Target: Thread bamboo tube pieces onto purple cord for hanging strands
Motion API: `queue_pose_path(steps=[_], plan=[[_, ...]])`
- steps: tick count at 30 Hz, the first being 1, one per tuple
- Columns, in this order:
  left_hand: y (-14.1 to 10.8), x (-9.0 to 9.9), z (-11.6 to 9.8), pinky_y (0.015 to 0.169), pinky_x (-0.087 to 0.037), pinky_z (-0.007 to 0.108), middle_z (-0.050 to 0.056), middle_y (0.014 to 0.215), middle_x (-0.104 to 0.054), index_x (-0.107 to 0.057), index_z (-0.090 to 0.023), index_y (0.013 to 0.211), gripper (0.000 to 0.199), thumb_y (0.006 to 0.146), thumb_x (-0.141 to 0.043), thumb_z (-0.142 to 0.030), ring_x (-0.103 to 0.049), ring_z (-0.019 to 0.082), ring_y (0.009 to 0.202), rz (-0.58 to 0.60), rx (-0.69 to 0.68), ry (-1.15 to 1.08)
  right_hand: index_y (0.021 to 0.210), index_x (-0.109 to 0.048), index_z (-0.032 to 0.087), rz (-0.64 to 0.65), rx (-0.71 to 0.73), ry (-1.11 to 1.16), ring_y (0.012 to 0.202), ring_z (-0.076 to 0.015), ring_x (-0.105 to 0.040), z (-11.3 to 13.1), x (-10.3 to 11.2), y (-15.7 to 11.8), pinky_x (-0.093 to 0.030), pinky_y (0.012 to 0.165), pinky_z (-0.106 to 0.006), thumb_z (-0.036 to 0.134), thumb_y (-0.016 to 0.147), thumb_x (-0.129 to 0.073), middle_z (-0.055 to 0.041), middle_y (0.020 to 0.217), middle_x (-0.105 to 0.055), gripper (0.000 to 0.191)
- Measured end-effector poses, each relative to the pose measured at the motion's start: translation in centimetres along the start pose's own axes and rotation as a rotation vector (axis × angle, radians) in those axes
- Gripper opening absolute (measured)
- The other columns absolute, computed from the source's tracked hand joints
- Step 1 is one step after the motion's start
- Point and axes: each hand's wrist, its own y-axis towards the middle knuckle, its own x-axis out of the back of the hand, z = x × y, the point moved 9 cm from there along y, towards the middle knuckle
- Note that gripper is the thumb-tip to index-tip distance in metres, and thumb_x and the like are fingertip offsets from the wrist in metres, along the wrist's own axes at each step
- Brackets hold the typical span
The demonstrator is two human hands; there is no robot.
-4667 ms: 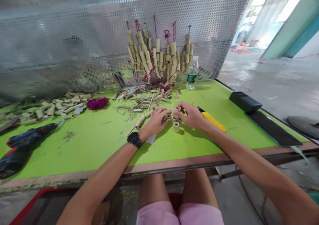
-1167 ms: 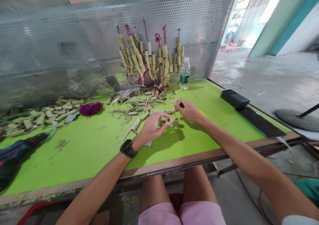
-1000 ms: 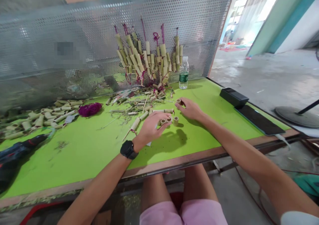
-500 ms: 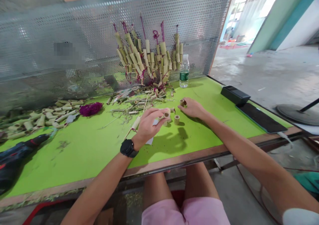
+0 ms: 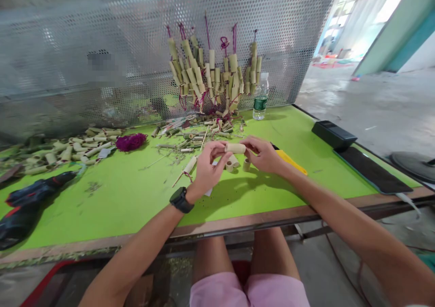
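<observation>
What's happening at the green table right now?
A person holds a short bamboo tube sideways between the left hand and right hand, just above the tabletop. A few more short pieces sit just below it. The yellow-handled tool lies beside the right forearm. Farther left are a purple string bundle, a heap of cut tubes and a power drill. Strung bamboo bundles hang against the perforated metal panel behind.

From the wearer's head, the single view faces forward and down across the desk [image 5: 122, 207], fairly near, knees at bottom centre.
</observation>
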Motion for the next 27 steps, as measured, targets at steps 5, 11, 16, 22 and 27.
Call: queue_pose_path(steps=[5, 11, 16, 22, 27], plan=[[-0.7, -1.8, 4.7, 0.082, -0.067, 0.029, 0.007, 0.114, -0.08, -0.059, -0.024, 0.118, 0.044, 0.101, -0.073, -0.062, -0.082, 0.018, 0.095, 0.086, 0.362, -0.267, 0.09, -0.064, 0.025, 0.011, -0.036, 0.048, 0.068, -0.0184, -0.054, 0.4, -0.7, -0.4, -0.045, 0.061, -0.033, 0.047, 0.105, -0.064, -0.0024, 0.077, -0.065, 0.027], [-1.0, -3.1, 4.6, 0.089, -0.069, 0.037, 0.016, 0.136, -0.077, -0.059, -0.025, 0.141, 0.053, 0.104, -0.068, -0.061, -0.08, 0.023, 0.108, 0.267, 0.265, -0.245, 0.103, -0.065, 0.027, 0.023, -0.114, 0.018, 0.067, -0.018, -0.058, 0.6, -0.5, -0.8, -0.047, 0.061, -0.032, 0.061, 0.103, -0.063, -0.002, 0.081, -0.068, 0.034], [-0.6, -2.2, 2.0, 0.088, -0.067, 0.034, 0.013, 0.128, -0.073, -0.063, -0.024, 0.134, 0.034, 0.108, -0.066, -0.047, -0.076, 0.02, 0.108, 0.241, 0.08, 0.001, 0.121, -0.066, 0.029, 0.075, -0.076, -0.026, 0.068, -0.0189, -0.06, 1.1, -0.8, -1.1, -0.046, 0.062, -0.032, 0.056, 0.103, -0.064, -0.0028, 0.087, -0.07, 0.032], [0.1, -1.2, 0.1, 0.089, -0.063, 0.036, 0.013, 0.125, -0.071, -0.063, -0.023, 0.128, 0.027, 0.11, -0.063, -0.043, -0.07, 0.023, 0.113, 0.234, -0.132, 0.264, 0.124, -0.071, 0.026, 0.081, 0.078, -0.037, 0.07, -0.0176, -0.059, 2.0, -1.0, -1.3, -0.046, 0.067, -0.031, 0.045, 0.108, -0.061, -0.0043, 0.093, -0.072, 0.026], [0.0, -1.2, -0.6, 0.095, -0.059, 0.04, 0.011, 0.118, -0.076, -0.063, -0.022, 0.124, 0.025, 0.107, -0.067, -0.041, -0.072, 0.024, 0.109, 0.214, -0.22, 0.368, 0.122, -0.073, 0.023, 0.107, 0.095, -0.069, 0.072, -0.0169, -0.059, 2.0, -1.3, -1.3, -0.046, 0.07, -0.031, 0.044, 0.109, -0.061, -0.0058, 0.097, -0.074, 0.027]])
